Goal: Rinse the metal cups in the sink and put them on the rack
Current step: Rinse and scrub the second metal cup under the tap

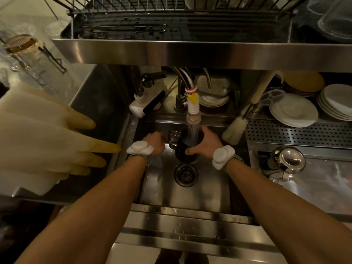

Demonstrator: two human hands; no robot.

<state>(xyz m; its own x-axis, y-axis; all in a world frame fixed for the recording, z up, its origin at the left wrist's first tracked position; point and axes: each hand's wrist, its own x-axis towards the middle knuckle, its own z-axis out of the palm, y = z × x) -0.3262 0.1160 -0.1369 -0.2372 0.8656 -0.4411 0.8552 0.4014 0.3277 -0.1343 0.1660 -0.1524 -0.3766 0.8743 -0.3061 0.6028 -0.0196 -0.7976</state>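
Under the running tap [193,111], right hand [206,143] grips the metal cup [182,152], left hand [155,142] holds its handle [173,139].

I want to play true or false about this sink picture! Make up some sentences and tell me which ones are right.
1. Water runs from the faucet into the metal cup. True.
2. The right hand holds the cup. True.
3. The cup already sits on the rack. False: it is down in the sink, under the faucet.
4. The white plates are stacked left of the sink. False: they are on the right.
5. Pale rubber gloves are on the left. True.
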